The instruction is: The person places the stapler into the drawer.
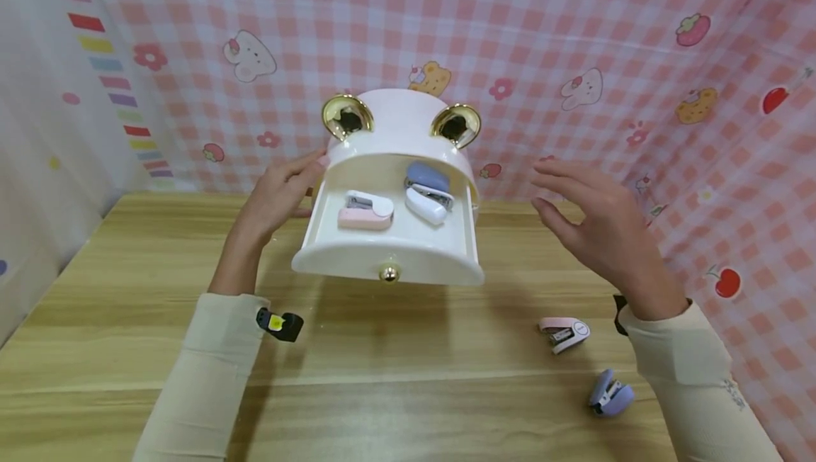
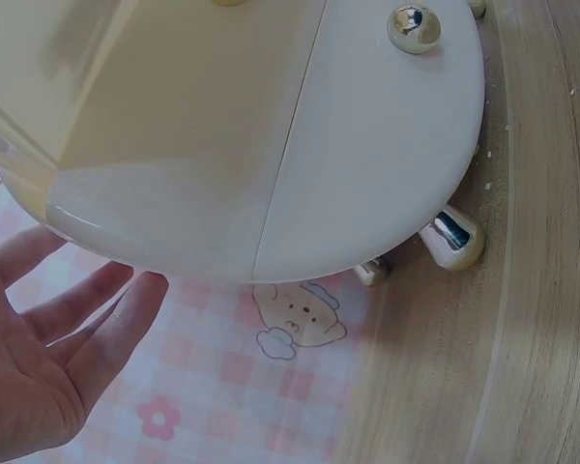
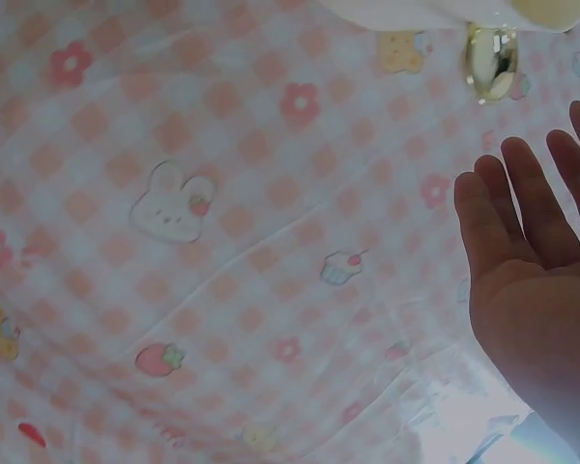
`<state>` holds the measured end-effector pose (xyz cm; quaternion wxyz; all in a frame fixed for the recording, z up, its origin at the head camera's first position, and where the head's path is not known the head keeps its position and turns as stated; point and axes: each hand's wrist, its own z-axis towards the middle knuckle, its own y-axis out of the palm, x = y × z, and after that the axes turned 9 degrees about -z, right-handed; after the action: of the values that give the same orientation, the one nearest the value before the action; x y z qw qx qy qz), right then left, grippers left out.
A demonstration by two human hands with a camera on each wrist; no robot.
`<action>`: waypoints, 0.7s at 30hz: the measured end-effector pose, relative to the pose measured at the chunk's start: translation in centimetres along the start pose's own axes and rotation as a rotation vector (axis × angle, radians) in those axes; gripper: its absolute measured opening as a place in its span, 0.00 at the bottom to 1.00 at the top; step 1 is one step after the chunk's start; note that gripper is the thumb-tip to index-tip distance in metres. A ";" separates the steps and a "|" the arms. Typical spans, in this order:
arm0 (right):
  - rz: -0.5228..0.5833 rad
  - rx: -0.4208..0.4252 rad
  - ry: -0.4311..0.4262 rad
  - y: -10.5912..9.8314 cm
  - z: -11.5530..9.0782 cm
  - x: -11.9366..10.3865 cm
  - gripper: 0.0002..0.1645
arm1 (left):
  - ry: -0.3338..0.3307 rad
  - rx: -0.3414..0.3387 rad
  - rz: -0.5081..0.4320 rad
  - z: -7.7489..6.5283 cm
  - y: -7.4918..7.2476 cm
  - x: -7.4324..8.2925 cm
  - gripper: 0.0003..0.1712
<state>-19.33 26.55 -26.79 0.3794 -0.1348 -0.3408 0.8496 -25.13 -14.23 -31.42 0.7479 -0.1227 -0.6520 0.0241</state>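
The white box sits on the desk, its drawer drawn out towards the person, so the staplers in it lie exposed from above. A first pink stapler is in the drawer on the box's left side; a blue-and-white stapler rests at a slant on the box's right side, set a little apart from it, perhaps so that both fit flat.

The left hand is at the box's left wall, fingers straight and relaxed, gripping nothing; the fingertips appear to touch the wall, likely to steady the box while the drawer juts out, though how firmly they press cannot be told. The right hand hangs in the air to the right of the box, well apart from it, fingers loosely extended and holding nothing.

In front of the box and to its right, a second pink stapler and a purple stapler lie on the desk, on the right hand's side. The gold knob marks the middle of the drawer's front. A checked cloth hangs behind the box.
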 end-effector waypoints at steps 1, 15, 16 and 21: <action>-0.013 0.000 0.015 -0.3 -0.2 0.3 0.25 | 0.001 0.001 -0.002 0.0 0.0 0.0 0.37; -0.152 -0.025 0.186 -3.9 -3.7 3.5 0.23 | -0.010 0.007 0.003 -0.1 0.3 0.1 0.39; -0.159 -0.023 0.202 -4.2 -3.9 3.7 0.23 | -0.010 0.005 0.003 -0.2 0.3 0.1 0.39; -0.207 -0.042 0.267 -5.3 -5.2 4.4 0.24 | -0.014 -0.002 0.011 -0.3 0.1 0.1 0.39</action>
<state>-16.81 34.79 -26.85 0.5037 -0.2185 -0.3173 0.7732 -24.82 -14.12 -31.40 0.7429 -0.1267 -0.6567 0.0283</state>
